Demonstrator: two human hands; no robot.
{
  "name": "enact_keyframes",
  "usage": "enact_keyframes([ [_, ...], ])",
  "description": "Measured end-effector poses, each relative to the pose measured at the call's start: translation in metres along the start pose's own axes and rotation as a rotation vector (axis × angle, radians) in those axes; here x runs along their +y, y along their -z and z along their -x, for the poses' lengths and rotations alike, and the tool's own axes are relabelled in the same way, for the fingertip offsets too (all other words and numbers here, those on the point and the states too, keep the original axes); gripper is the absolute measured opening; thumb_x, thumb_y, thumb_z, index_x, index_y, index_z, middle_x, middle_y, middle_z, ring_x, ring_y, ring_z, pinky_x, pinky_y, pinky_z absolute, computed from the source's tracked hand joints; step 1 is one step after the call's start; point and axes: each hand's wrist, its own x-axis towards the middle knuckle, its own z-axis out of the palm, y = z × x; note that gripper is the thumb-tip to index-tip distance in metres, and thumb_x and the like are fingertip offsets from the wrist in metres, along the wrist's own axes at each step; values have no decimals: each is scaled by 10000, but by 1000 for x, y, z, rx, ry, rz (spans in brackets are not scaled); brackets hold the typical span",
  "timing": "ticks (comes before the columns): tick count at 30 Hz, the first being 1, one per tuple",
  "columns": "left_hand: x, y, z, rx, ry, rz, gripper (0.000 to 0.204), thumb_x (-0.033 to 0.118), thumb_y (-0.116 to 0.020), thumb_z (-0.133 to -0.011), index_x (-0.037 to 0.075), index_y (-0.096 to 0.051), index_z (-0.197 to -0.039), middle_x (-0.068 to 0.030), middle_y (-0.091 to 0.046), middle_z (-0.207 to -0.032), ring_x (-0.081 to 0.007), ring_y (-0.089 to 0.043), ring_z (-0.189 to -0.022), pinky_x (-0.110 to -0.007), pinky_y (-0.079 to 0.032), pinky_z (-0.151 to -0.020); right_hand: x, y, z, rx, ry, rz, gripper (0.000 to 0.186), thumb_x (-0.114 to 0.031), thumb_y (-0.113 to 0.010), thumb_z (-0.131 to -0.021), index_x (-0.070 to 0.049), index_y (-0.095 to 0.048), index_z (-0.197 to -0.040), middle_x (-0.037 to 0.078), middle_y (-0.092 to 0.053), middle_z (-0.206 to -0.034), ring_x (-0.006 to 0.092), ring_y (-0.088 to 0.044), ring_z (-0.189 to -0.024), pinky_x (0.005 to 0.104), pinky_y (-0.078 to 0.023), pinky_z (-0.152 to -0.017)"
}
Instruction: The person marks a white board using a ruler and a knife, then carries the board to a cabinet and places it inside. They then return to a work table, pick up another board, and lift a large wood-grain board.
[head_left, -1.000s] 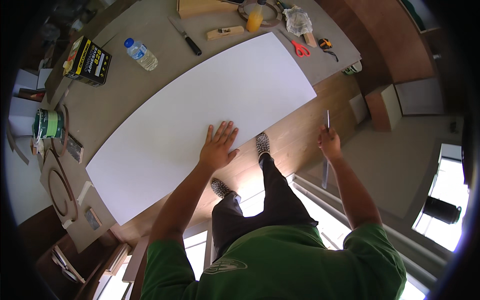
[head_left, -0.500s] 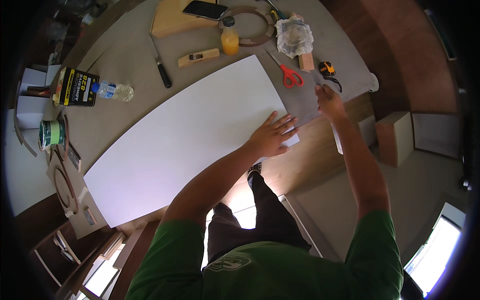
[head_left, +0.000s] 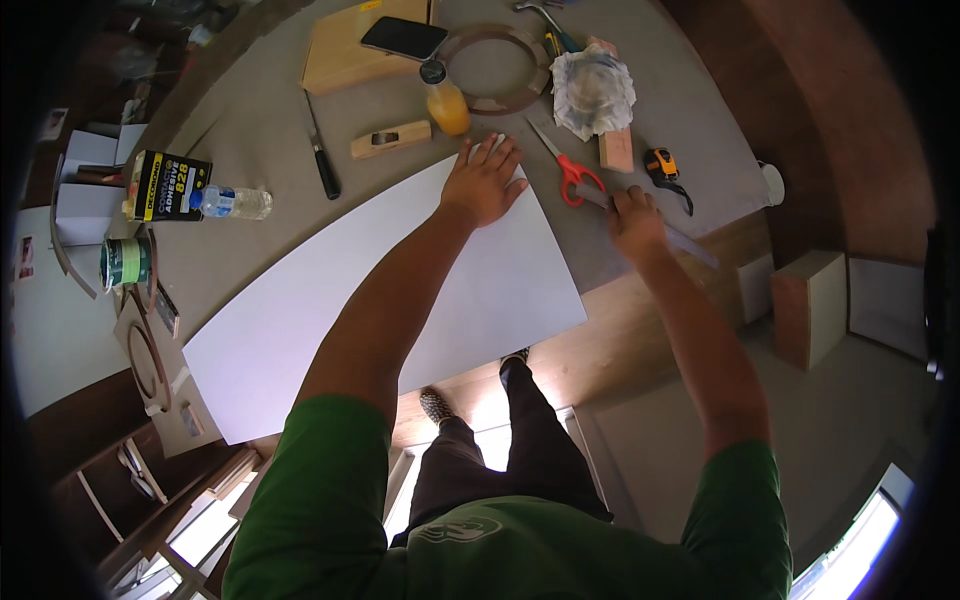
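My left hand [head_left: 483, 185] lies flat with fingers spread at the far right corner of a large white sheet [head_left: 300, 310], whose far edge is curved. My right hand [head_left: 635, 220] is closed around a long, thin, greyish strip [head_left: 690, 247], just right of the sheet. One end of the strip reaches toward red-handled scissors [head_left: 570, 178]; the other points down past the table edge. What the strip is made of I cannot tell.
Beyond the sheet are a wooden hand plane [head_left: 391, 139], an orange drink bottle [head_left: 447, 108], a black-handled knife [head_left: 324, 165] and a phone [head_left: 404, 38]. A tape measure [head_left: 663, 165] lies right, an adhesive tin [head_left: 172, 186] and water bottle [head_left: 235, 203] left.
My left hand has slid away from me, from the near right corner to the far one. My right hand has moved nearer and slightly left, and the strip has turned with it.
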Motion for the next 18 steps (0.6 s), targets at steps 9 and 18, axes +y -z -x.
enact_keyframes([
  [9,14,2,-22,-112,296,65,688,513,-431,-994,75,-339,-1517,-141,-398,-1493,-326,-376,-1345,-481,-234,-1177,-3,-20,0,75,-34,-22,603,-85,-631,-790,-104,-480,-1374,131,-479,-1298,359,-425,-1269,516,-391,-1033],
  [18,-23,14,36,-136,418,59,707,501,-366,-1026,60,-223,-1559,-123,-277,-1592,-305,-278,-1451,-445,-144,-1228,-23,-1,79,253,135,-229,585,-67,-616,-842,-42,-461,-1405,230,-432,-1375,446,-376,-1298,562,-320,-1093],
])
